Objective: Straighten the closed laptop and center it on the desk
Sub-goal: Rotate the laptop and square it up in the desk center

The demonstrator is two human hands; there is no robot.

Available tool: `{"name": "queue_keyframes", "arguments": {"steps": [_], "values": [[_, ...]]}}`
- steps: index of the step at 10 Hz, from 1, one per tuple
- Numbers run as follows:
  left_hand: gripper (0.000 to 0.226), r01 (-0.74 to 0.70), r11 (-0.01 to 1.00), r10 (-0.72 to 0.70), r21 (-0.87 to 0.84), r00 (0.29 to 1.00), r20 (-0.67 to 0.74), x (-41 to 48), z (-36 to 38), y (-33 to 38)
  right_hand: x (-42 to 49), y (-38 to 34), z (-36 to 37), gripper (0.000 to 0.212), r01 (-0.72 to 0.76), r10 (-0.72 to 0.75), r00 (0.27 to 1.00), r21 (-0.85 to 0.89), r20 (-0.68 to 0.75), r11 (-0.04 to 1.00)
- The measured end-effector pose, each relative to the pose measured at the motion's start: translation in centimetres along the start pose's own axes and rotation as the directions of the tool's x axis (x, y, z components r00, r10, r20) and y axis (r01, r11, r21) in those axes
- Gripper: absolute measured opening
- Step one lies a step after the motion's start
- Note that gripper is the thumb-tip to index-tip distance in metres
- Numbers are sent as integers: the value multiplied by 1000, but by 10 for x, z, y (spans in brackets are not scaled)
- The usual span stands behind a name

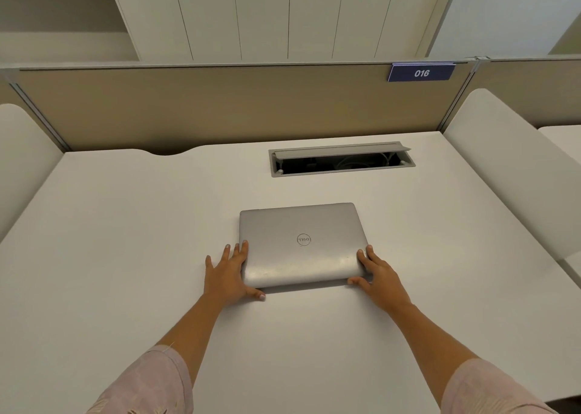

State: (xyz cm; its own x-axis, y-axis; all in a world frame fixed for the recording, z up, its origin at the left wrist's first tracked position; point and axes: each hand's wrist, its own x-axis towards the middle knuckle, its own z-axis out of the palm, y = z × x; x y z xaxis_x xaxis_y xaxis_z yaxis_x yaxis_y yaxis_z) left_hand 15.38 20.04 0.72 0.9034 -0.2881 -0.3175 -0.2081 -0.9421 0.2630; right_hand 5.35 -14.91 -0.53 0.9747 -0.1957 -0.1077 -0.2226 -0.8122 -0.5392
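A closed silver laptop [301, 244] lies flat on the white desk [125, 225], a little right of the desk's middle, its edges turned slightly against the desk's front edge. My left hand [228, 273] grips the laptop's near left corner, fingers along the left side and thumb at the front edge. My right hand [379, 273] holds the near right corner the same way, fingers up the right side and thumb at the front.
An open cable hatch [342, 162] with a raised lid is sunk into the desk behind the laptop. A beige partition [220, 105] closes the back, with a blue sign 016 [421, 73]. White side panels [503, 168] flank the desk.
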Motion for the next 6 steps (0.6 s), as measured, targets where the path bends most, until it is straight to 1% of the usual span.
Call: {"name": "queue_keyframes", "arguments": {"steps": [2, 3, 4, 5, 6], "values": [[140, -3, 1000, 3, 2, 1000, 17, 0, -2, 2, -6, -1, 5, 74, 7, -7, 1000, 23, -18, 1000], [137, -6, 999, 7, -46, 999, 32, -3, -1, 4, -11, 1, 6, 76, 14, -14, 1000, 20, -21, 1000], [131, -16, 999, 17, -50, 1000, 16, -8, 2, 5, -17, -3, 9, 74, 4, -4, 1000, 53, -2, 999], [128, -37, 998, 35, -41, 999, -38, -14, 2, 3, -14, -4, 8, 69, -22, 23, 999, 53, -30, 998], [124, -60, 997, 55, -40, 991, -120, -18, -9, 8, -8, -13, -2, 64, 40, -44, 991, -31, -130, 999]]}}
